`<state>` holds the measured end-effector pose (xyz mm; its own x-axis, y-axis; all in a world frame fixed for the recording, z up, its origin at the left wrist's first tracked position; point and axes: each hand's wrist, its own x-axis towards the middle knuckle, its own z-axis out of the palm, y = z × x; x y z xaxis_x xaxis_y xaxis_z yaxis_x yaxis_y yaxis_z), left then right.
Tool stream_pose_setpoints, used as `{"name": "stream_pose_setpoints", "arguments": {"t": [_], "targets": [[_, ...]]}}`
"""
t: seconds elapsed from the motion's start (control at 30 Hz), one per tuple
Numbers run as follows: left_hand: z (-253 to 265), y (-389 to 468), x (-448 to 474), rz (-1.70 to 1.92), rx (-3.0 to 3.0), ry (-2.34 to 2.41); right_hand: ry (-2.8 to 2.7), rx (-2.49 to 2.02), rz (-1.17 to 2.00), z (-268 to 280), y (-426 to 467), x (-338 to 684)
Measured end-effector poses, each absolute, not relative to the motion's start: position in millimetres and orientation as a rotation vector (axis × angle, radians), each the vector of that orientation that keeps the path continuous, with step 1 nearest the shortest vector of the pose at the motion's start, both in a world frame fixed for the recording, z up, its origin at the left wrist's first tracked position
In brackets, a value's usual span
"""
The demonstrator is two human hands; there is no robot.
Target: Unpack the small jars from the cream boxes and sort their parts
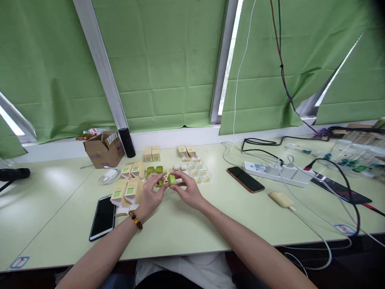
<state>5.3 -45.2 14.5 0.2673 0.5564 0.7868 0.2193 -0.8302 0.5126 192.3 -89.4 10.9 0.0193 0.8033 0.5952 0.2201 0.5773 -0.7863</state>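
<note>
Near the middle of the table, my right hand (190,192) pinches a small glossy green case (171,180). Fingers closed, my left hand (152,193) holds a small cream ring-shaped piece (166,182) against the left side of that case. More green cases (150,170) stand just behind my left hand, partly hidden by it. Behind my right hand are small clear domed cups (199,172) with yellow bits in them, and pale pink cylinders (179,167). Beside my left hand stand several open beige cartons (131,189) with green labels.
A phone (102,218) lies left of the cartons, another phone (245,179) to the right. A power strip (276,173) with trailing cables and a cream mouse-shaped device (281,198) are further right. A cardboard box (104,150) and black cylinder (126,143) stand at the back left.
</note>
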Motion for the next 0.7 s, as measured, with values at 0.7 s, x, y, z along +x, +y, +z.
{"name": "stream_pose_setpoints", "arguments": {"t": [0.7], "targets": [[15.9, -54.5, 3.9, 1.637, 2.825, 0.820, -1.636, -0.853, 0.365, 13.8, -94.6, 190.0]]}}
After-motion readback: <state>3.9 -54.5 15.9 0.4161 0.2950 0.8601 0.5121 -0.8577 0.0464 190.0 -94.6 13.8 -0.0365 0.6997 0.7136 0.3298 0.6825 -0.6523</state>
